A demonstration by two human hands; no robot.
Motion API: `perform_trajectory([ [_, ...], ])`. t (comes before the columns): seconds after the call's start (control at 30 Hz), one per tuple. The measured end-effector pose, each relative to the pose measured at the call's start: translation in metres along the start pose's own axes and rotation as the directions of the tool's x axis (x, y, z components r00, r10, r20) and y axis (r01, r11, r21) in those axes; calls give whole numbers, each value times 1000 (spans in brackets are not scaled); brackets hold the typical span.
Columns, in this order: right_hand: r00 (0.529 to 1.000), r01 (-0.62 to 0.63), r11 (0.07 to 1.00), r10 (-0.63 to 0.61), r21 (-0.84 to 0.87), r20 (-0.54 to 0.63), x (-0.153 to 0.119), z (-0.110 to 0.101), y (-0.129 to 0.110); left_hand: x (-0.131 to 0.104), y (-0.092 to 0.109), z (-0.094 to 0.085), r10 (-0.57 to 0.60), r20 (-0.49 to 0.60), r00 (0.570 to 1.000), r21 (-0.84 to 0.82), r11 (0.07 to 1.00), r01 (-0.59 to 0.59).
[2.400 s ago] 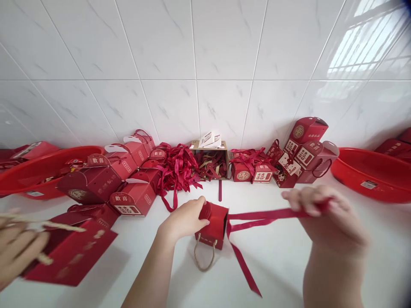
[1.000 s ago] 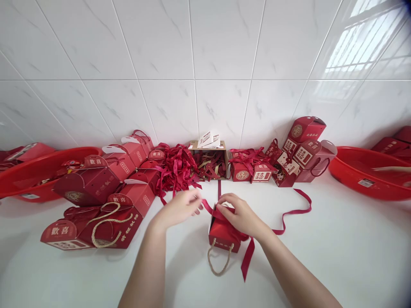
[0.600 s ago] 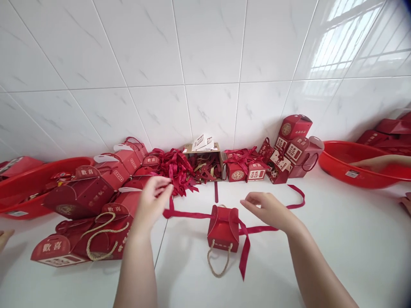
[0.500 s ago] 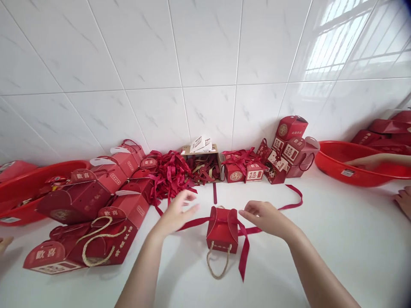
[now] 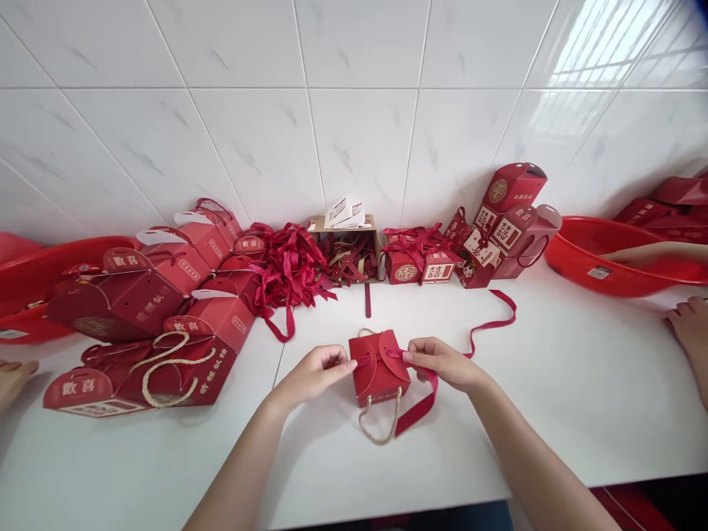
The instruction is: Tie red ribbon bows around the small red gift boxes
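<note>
In front of me a small red gift box (image 5: 380,382) stands on the white table, its rounded top flaps folded over each other. A red ribbon (image 5: 419,414) threads through the top, with a tail hanging on the right. My left hand (image 5: 321,375) pinches the ribbon at the box's left side, fingers closed. My right hand (image 5: 442,361) pinches the ribbon close to the right flap. A twisted rope handle (image 5: 381,441) droops from the near side of the box; part of another rope loop shows behind it.
Red boxes (image 5: 215,361) are piled at left beside a heap of ribbons (image 5: 290,269). A cardboard box (image 5: 377,243) of strips and more gift boxes (image 5: 512,232) line the tiled wall. Red basins (image 5: 602,284) stand at both sides, with other people's hands (image 5: 694,324) nearby.
Both hands have closed on the ribbon at either side of the box; before, they hovered apart with fingers loose. The view has tilted downward, showing the table's front edge.
</note>
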State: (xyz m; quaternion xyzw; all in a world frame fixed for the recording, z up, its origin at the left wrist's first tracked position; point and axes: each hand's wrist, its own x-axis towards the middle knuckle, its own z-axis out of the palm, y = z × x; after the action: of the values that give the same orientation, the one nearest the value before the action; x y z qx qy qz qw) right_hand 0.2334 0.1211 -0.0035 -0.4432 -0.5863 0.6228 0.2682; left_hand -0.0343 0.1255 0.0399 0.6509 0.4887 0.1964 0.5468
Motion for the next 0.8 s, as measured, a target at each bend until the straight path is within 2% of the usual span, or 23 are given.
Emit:
perform_trajectory([
  [0.1,1000,5,1000,-5,-11,23,-4,-8,-6,-5,4,-9,-25,-79,997,-42,999,21],
  [0.23,999,36,995,-37,-92,-13,-6,-19,-14,-4,3,-11,-46,-109,993,-38,998,42],
  [0.33,994,62,979,-79,-195,-81,-7,-23,-14,0,-9,-4,-28,-159,987,20,999,32],
  [0.4,985,73,963,-110,-259,-134,-10,-22,-11,1,-22,2,-8,-239,971,38,999,18],
  [0.47,945,76,934,-180,-350,-274,-17,-19,-6,-3,-34,7,2,-363,932,53,998,19],
  [0.53,861,48,894,-263,-445,-435,-26,-13,0,-13,-43,13,4,-456,890,79,996,36],
  [0.57,836,27,878,-281,-477,-470,-31,-10,2,-19,-46,17,-5,-457,889,92,994,53],
  [0.6,841,10,870,-274,-493,-466,-35,-6,4,-26,-48,21,-23,-422,907,106,992,75],
  [0.67,905,-2,870,-207,-492,-371,-39,2,7,-39,-48,29,-74,-283,956,142,983,118],
  [0.73,942,-3,869,-164,-495,-293,-38,12,7,-47,-46,39,-110,-170,979,153,979,137],
  [0.8,944,7,872,-168,-489,-285,-35,23,7,-48,-45,47,-119,-176,977,81,988,135],
])
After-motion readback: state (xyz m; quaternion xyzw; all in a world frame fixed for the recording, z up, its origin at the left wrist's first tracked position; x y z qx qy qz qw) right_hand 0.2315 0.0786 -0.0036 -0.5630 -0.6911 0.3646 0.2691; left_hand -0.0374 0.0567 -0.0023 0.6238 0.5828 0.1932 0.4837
